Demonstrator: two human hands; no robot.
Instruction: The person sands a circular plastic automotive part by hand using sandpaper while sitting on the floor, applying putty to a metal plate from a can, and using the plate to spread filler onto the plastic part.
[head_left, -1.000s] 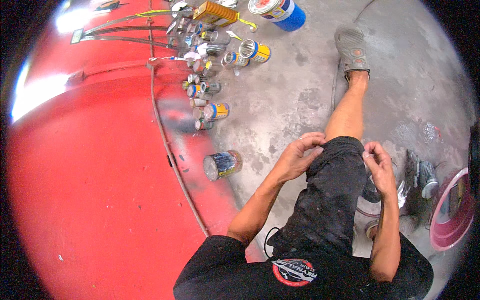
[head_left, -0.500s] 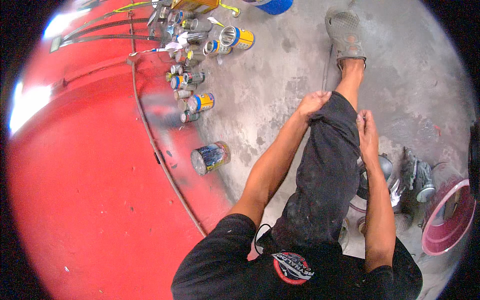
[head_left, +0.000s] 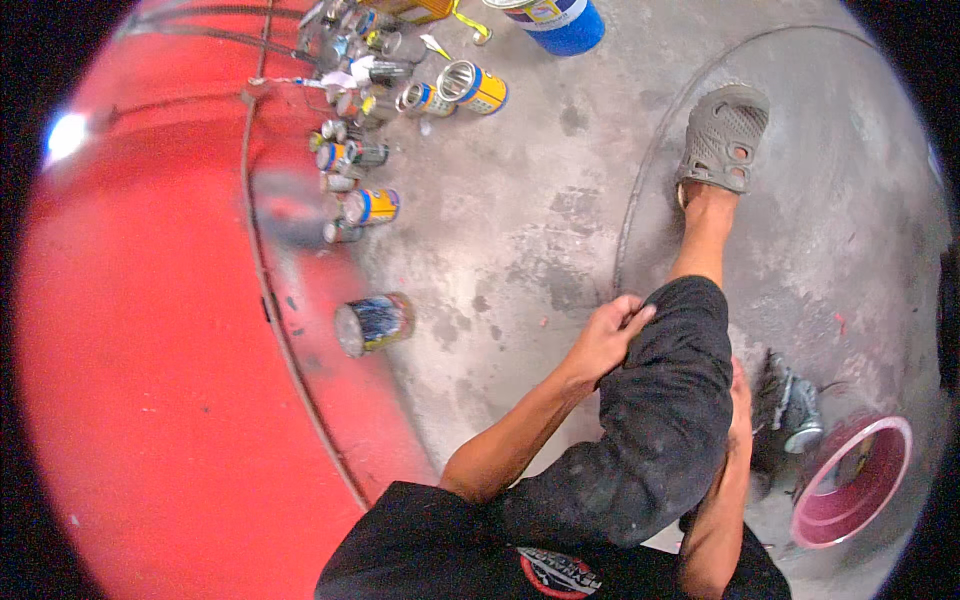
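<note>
My black trouser leg (head_left: pixel 670 390) stretches down to a bare shin and a grey perforated clog (head_left: pixel 725 140). My left hand (head_left: pixel 615 330) grips the fabric on the left side near the hem, thumb lying over it. Along the right side of the leg, my right hand (head_left: pixel 738 395) is partly hidden behind the cloth, so its grip is unclear. A paint-smeared can (head_left: pixel 372 322) stands on the floor to the left of my arm.
Several cans (head_left: pixel 372 205) cluster along a red painted surface (head_left: pixel 150 380) with a cable on it. A blue bucket (head_left: pixel 565 30) stands at the top. At lower right are a pink basin (head_left: pixel 895 450) and grey metal tools (head_left: pixel 800 425). A hose (head_left: pixel 655 140) curves across the concrete.
My foot moved up half a second ago and is now lower, with the knee more bent. My left hand has moved down from that position; my right hand has slid lower behind the leg.
</note>
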